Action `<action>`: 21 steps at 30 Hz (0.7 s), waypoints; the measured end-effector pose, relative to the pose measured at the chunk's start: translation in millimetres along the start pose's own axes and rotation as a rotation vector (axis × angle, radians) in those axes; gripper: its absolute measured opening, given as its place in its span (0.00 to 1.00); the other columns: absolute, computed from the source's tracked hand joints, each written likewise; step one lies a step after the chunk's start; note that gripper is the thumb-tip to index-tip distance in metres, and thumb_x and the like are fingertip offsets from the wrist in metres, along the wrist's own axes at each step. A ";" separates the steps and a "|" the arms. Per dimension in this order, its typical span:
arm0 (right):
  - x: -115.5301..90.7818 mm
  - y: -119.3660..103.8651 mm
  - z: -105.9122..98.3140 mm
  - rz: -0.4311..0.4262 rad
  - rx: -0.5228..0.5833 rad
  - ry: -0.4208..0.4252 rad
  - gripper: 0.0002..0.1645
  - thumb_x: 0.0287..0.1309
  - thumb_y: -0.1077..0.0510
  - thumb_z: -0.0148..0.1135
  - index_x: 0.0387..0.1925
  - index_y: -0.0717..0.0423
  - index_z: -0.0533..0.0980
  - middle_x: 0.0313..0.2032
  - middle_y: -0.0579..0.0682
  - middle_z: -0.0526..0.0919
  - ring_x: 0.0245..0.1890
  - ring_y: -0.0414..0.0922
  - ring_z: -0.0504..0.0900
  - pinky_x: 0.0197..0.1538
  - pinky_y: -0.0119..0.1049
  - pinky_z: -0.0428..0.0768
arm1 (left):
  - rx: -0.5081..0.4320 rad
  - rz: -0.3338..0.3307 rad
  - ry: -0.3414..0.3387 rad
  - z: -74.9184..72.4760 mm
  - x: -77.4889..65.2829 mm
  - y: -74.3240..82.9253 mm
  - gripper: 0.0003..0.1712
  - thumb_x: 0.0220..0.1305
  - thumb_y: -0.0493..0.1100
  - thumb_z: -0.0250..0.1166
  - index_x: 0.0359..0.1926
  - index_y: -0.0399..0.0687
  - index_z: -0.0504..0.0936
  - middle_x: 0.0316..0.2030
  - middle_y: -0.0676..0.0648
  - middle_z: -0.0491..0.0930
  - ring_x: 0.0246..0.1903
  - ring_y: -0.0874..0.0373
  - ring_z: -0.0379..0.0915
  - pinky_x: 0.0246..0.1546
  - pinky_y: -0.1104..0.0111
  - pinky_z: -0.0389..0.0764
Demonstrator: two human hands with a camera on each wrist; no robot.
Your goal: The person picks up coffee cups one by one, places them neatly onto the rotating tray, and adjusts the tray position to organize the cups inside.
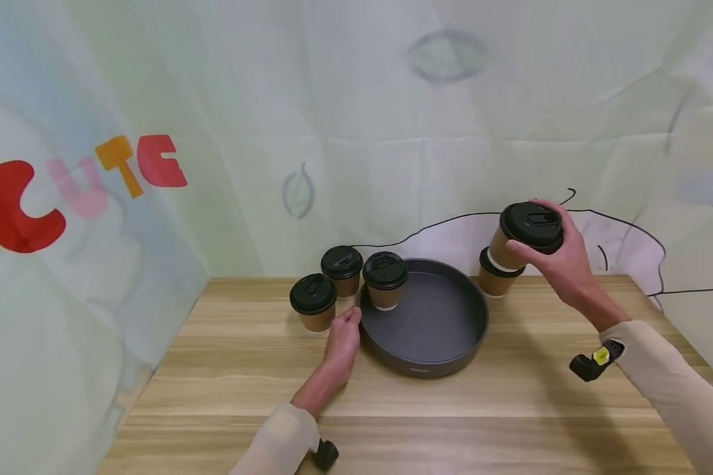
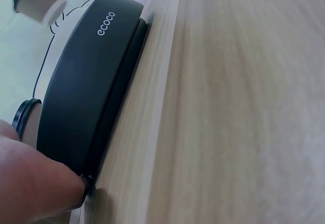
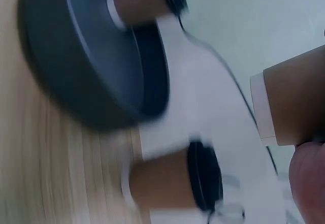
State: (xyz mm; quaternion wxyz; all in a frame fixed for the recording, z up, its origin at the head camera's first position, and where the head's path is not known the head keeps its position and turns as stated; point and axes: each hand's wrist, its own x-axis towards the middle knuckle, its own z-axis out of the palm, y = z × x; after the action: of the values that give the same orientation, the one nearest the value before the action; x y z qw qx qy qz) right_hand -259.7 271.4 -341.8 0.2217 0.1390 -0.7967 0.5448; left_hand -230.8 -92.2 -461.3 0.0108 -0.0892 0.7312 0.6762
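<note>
My right hand (image 1: 561, 257) grips a brown paper coffee cup (image 1: 502, 247) with a black lid, tilted in the air right of a round dark grey tray (image 1: 428, 369). In the right wrist view, the held cup (image 3: 294, 97) shows its white base. At the tray's left edge, my left hand (image 1: 341, 340) holds the rim between thumb and fingers; the left wrist view has the thumb (image 2: 40, 183) against the tray wall (image 2: 86, 82). Inside the tray, on its left side, stands another lidded cup (image 1: 386, 297).
Two lidded cups, a nearer one (image 1: 317, 320) and a farther one (image 1: 347, 285), stand left of the tray. Another cup (image 1: 496, 285) stands right of it, partly hidden behind the held cup. A printed curtain (image 1: 356, 132) hangs behind the wooden table (image 1: 226, 369).
</note>
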 end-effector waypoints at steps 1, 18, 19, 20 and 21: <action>-0.8 -3.9 8.3 -0.007 0.024 -0.021 0.46 0.60 0.64 0.73 0.75 0.47 0.64 0.65 0.48 0.71 0.62 0.42 0.71 0.58 0.23 0.72 | 0.000 0.003 0.001 0.2 0.1 0.3 0.28 0.82 0.43 0.49 0.73 0.29 0.68 0.75 0.33 0.63 0.76 0.40 0.53 0.77 0.49 0.55; -45.4 -13.3 138.8 -0.010 0.168 -0.353 0.48 0.53 0.57 0.80 0.73 0.45 0.67 0.66 0.47 0.75 0.64 0.47 0.73 0.69 0.50 0.69 | 0.003 0.003 0.011 0.1 -0.6 -0.7 0.28 0.82 0.44 0.49 0.73 0.31 0.69 0.75 0.35 0.63 0.76 0.41 0.54 0.76 0.49 0.55; -47.7 -11.4 143.6 -0.012 0.166 -0.361 0.48 0.53 0.57 0.80 0.73 0.46 0.67 0.66 0.47 0.75 0.64 0.47 0.73 0.69 0.52 0.68 | 0.002 0.006 0.010 0.1 -0.9 -0.6 0.28 0.82 0.44 0.49 0.73 0.31 0.69 0.75 0.35 0.63 0.76 0.41 0.54 0.76 0.49 0.55; -50.0 -9.9 148.0 -0.013 0.159 -0.368 0.48 0.52 0.56 0.81 0.72 0.46 0.67 0.66 0.46 0.75 0.64 0.47 0.73 0.69 0.54 0.68 | 0.002 0.006 0.010 0.2 -0.9 -1.0 0.28 0.82 0.44 0.48 0.73 0.31 0.69 0.75 0.35 0.63 0.76 0.41 0.54 0.76 0.49 0.56; -52.2 -8.4 152.1 -0.015 0.156 -0.375 0.48 0.52 0.55 0.81 0.72 0.46 0.67 0.66 0.46 0.75 0.64 0.47 0.73 0.70 0.55 0.67 | 0.004 0.009 0.011 0.2 -1.2 -0.9 0.28 0.82 0.44 0.48 0.73 0.31 0.69 0.75 0.35 0.63 0.76 0.41 0.54 0.76 0.49 0.56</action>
State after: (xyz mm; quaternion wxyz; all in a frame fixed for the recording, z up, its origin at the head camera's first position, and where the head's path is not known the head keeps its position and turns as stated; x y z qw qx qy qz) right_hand -241.5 125.9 -408.2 0.0618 0.2607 -0.7783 0.5679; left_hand -229.5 -92.0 -462.1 0.0037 -0.0895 0.7331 0.6741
